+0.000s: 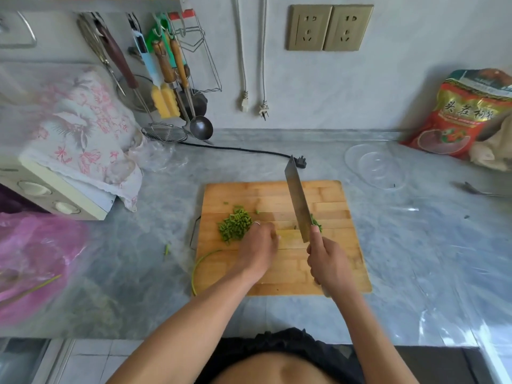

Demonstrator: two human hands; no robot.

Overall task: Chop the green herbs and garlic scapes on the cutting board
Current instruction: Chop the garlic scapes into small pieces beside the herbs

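Board: I see a square bamboo cutting board (318,273) lying flat on the grey marbled desk (415,245), just below the middle of the frame.
Right grip: my right hand (328,263) is curled tight round the handle of a broad steel cleaver (298,202), forefinger laid up along the blade's side. The blade points toward the top of the frame and leans left; I cannot tell whether its edge touches the board.
Left grip: my left hand (259,248) rests on the board just left of the blade, fingers bent under with a ring on one of them. I cannot tell what, if anything, they hold down.
Chopped pieces: a heap of short green garlic scape bits (235,226) lies on the board's left half, touching the left hand's upper left side. A small clump of green herbs (317,223) shows just right of the blade.
Whole scape: one long curved green stalk (200,261) lies across the board's left edge, lower left of the heap.
Stray piece: a short green scrap (167,249) sits on the desk left of the board.
Upper right: a clear glass plate (374,164) and a red printed food bag (460,112).
Upper left: hanging ladles and a wire skimmer (164,133), and a floral cloth (83,120) draped over a cream appliance (50,189).
Left edge: a pink plastic bag (36,261).
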